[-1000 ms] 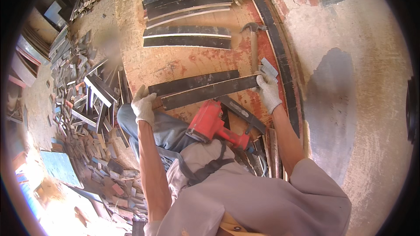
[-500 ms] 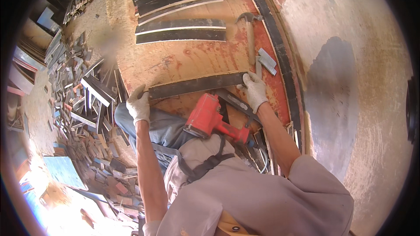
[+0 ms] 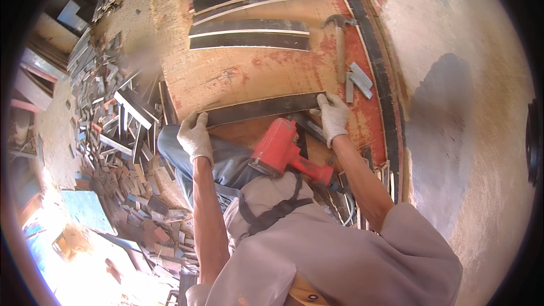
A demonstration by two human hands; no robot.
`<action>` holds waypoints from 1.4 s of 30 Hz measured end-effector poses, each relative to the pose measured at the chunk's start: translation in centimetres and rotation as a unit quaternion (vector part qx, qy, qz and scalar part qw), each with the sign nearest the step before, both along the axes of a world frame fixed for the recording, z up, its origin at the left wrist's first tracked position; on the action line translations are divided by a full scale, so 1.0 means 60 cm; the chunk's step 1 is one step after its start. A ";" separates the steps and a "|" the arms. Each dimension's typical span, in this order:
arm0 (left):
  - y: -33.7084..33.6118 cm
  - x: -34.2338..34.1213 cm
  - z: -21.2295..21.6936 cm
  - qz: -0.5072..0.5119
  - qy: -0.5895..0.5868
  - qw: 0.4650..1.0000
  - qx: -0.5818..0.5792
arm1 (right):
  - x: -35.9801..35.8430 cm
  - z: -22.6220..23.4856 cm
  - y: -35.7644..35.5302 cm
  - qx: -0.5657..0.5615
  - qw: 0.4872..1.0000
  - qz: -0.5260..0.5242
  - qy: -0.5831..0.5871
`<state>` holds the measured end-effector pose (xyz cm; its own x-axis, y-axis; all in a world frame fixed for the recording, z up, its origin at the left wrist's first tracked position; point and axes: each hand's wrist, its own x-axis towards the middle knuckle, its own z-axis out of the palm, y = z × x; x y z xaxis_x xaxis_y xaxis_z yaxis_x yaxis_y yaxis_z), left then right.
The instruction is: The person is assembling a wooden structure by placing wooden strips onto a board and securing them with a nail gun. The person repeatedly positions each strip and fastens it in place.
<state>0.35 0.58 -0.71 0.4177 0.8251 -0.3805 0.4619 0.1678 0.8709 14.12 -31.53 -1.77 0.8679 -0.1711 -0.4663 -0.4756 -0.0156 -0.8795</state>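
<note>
A long, narrow dark wooden strip [image 3: 263, 110] lies crosswise in front of me, on or just above the plywood work surface [image 3: 232, 76]. My gloved left hand [image 3: 195, 137] grips its left end, the fingertips bent over the edge. At the other end my gloved right hand [image 3: 333, 118] pinches the strip's right tip. Just on my side of the strip rests a red nail gun [image 3: 277, 146], close to my lap, its handle pointing right and a hose near its end. Neither hand touches it.
Farther back lie several dark wooden strips [image 3: 249, 41] in rows. A claw hammer [image 3: 340, 48] and silver-grey metal pieces [image 3: 361, 80] sit at the right, beside a wall [image 3: 442, 39]. On the floor at left spreads a heap of wood offcuts [image 3: 141, 181].
The view has shifted, so the work surface appears farther right. My left hand's fingers, stretched past the strip's end before, now bend onto it. The right hand keeps its hold.
</note>
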 end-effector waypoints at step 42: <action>0.029 -0.010 -0.001 0.021 0.083 0.996 0.025 | 0.028 -0.007 0.024 -0.093 0.989 0.094 -0.070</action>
